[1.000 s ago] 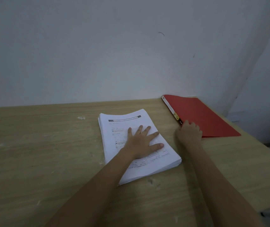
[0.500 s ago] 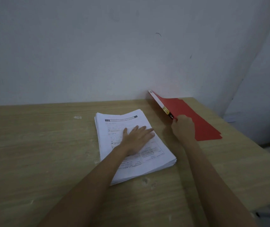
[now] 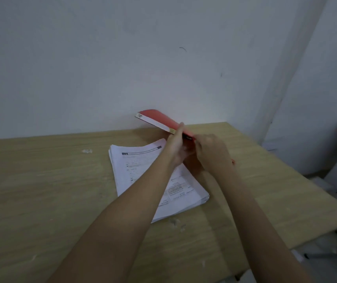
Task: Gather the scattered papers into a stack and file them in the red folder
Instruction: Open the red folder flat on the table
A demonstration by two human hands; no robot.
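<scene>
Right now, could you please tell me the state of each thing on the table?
red folder: raised off the table, tilted, held by both hands.
paper stack: gathered, flat on the table, not yet filed.
left hand: grips the folder's spine.
right hand: grips the folder's near end.

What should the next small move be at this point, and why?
Probably spread the red folder open. The left hand and right hand both hold it tilted above the table, and it looks closed, while the paper stack lies gathered beneath, held by neither hand. It likely has to open before the papers can go in.
</scene>
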